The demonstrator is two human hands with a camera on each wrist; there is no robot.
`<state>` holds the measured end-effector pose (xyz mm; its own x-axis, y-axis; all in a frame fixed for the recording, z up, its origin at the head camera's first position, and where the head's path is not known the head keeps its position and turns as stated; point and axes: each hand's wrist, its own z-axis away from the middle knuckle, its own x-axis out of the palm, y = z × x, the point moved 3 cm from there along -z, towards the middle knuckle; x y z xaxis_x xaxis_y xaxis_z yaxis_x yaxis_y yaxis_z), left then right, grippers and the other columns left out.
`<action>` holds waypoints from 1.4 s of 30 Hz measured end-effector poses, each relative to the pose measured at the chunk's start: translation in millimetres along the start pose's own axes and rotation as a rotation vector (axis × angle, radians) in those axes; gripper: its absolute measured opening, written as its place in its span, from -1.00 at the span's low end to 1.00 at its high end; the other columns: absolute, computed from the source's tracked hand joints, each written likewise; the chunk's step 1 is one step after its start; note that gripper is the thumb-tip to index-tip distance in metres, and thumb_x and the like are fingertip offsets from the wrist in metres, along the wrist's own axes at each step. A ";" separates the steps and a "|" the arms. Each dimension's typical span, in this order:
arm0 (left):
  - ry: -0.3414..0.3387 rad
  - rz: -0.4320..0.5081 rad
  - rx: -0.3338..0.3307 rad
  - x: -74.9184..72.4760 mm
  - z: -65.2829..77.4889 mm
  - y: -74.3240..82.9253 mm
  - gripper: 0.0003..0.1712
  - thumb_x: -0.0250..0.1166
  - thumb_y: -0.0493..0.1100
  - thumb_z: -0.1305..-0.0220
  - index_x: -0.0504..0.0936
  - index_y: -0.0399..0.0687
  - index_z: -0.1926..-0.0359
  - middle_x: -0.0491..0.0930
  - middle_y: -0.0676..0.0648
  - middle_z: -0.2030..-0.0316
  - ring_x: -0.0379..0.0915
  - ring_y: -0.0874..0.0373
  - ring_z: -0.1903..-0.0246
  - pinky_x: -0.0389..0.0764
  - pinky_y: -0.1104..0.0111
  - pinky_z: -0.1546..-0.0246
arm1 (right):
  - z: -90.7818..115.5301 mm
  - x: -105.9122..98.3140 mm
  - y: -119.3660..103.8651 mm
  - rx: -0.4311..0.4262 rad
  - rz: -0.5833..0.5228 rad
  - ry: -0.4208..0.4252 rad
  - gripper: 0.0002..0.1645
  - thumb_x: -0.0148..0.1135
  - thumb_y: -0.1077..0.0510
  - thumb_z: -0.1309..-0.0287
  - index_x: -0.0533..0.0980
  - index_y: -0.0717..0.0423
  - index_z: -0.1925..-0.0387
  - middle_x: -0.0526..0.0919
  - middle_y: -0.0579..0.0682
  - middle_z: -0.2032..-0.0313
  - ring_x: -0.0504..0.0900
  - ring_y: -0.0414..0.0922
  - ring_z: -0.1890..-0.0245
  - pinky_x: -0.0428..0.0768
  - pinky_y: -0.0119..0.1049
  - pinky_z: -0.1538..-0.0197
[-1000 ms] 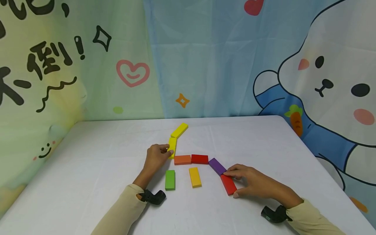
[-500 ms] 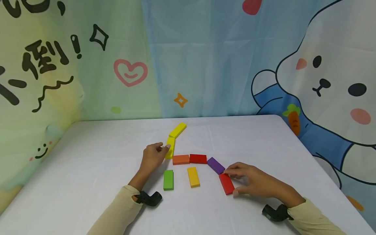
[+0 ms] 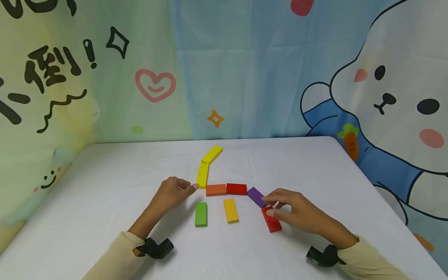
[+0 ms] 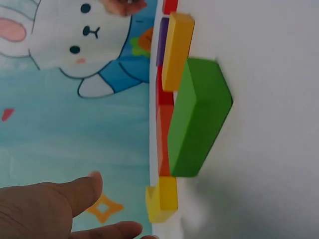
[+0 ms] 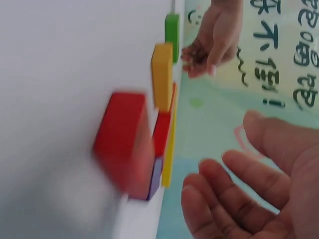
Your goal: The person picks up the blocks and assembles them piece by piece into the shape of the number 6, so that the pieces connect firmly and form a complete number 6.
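Observation:
Two yellow blocks [image 3: 202, 175] lie end to end at an angle. Below them an orange block [image 3: 216, 189], a red block [image 3: 237, 189], a purple block [image 3: 256, 197] and a second red block [image 3: 272, 220] form a bending line. My left hand [image 3: 174, 193] is beside the nearer yellow block, thumb tip right at its lower end, holding nothing. My right hand [image 3: 299, 210] hovers over the joint of the purple and lower red blocks, partly covering them in the head view. In the right wrist view its fingers [image 5: 227, 194] are loosely bent, thumb apart, with nothing between them.
A green block [image 3: 201, 214] and an amber block [image 3: 231, 211] lie separately in front of the line. All rest on a white-covered table [image 3: 122, 175]. A printed cloth backdrop [image 3: 224, 70] hangs behind it. A small black camera sits on each wrist.
My left hand has let go of the nearer yellow block and drawn back left and nearer. My right hand has come off the ends of the lower red block, its thumb moving up across it.

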<state>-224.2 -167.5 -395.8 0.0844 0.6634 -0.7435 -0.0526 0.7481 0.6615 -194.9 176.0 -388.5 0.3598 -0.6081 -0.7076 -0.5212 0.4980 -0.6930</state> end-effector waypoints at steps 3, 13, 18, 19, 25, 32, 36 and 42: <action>-0.051 -0.019 0.005 4.7 6.5 7.3 -0.47 0.35 0.12 -0.22 0.71 -0.27 0.05 0.64 -0.11 0.16 0.52 0.06 0.21 0.59 0.24 0.31 | -7.3 6.6 -10.2 0.039 -0.007 -0.036 -0.51 0.31 0.01 -0.23 0.56 0.14 -0.13 0.61 -0.05 0.13 0.56 -0.14 0.16 0.62 -0.29 0.13; -0.110 -0.073 0.005 23.8 15.5 18.6 -0.26 0.48 0.16 -0.04 0.62 -0.28 -0.10 0.60 -0.12 0.16 0.48 0.07 0.21 0.60 0.29 0.31 | -31.2 30.6 -28.5 0.103 0.027 -0.082 -0.39 0.31 -0.05 -0.23 0.48 0.17 -0.22 0.62 -0.08 0.10 0.55 -0.12 0.10 0.59 -0.19 0.02; -0.139 -0.164 0.041 31.6 18.9 16.9 -0.16 0.50 0.22 0.03 0.60 -0.33 -0.11 0.53 -0.16 0.12 0.40 0.04 0.14 0.58 0.24 0.17 | -42.3 46.3 -31.6 0.163 0.034 -0.112 -0.33 0.38 0.01 -0.16 0.44 0.23 -0.23 0.59 -0.12 0.19 0.53 -0.15 0.14 0.58 -0.20 0.04; -0.139 -0.177 0.049 32.3 19.7 17.0 -0.17 0.51 0.21 0.05 0.61 -0.33 -0.09 0.52 -0.17 0.12 0.39 0.03 0.13 0.58 0.23 0.15 | -44.2 49.0 -32.1 0.180 0.041 -0.118 -0.31 0.39 0.01 -0.14 0.43 0.23 -0.24 0.58 -0.13 0.20 0.52 -0.15 0.15 0.59 -0.21 0.04; -0.130 -0.196 0.094 33.8 24.0 18.3 -0.34 0.60 0.11 0.14 0.72 -0.23 0.06 0.49 -0.14 0.19 0.32 0.00 0.13 0.55 0.33 0.31 | -51.5 59.8 -34.3 0.263 0.110 -0.136 -0.13 0.45 -0.12 -0.04 0.38 0.20 -0.29 0.55 -0.12 0.14 0.48 -0.17 0.15 0.56 -0.18 0.01; -0.111 -0.184 0.126 36.2 27.1 20.2 -0.42 0.60 0.01 0.11 0.71 -0.31 0.14 0.48 -0.07 0.34 0.34 0.09 0.31 0.48 0.36 0.37 | -57.6 66.0 -35.5 0.241 0.182 -0.125 -0.06 0.44 -0.20 -0.02 0.36 0.19 -0.33 0.53 0.03 -0.09 0.47 -0.06 -0.07 0.47 -0.02 -0.17; -0.093 -0.148 0.145 36.1 30.0 22.9 -0.44 0.60 -0.03 0.10 0.67 -0.35 0.17 0.46 -0.07 0.40 0.34 0.11 0.42 0.45 0.37 0.46 | -60.3 67.6 -35.3 0.233 0.208 -0.122 -0.11 0.47 -0.16 0.00 0.41 0.17 -0.29 0.49 0.05 -0.07 0.47 -0.07 -0.02 0.50 -0.04 -0.14; -0.078 -0.048 0.176 36.7 28.8 18.4 -0.55 0.54 -0.14 -0.02 0.69 -0.32 0.10 0.50 -0.05 0.36 0.40 0.13 0.38 0.52 0.40 0.44 | -62.9 70.4 -34.2 0.212 0.212 -0.086 -0.13 0.42 -0.22 -0.04 0.43 0.17 -0.28 0.46 0.04 -0.03 0.44 -0.13 0.09 0.56 -0.20 0.05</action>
<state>-193.4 -129.8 -408.1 0.1596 0.6183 -0.7696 0.1280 0.7600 0.6372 -200.4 77.2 -405.9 0.3292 -0.4268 -0.8423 -0.4223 0.7313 -0.5356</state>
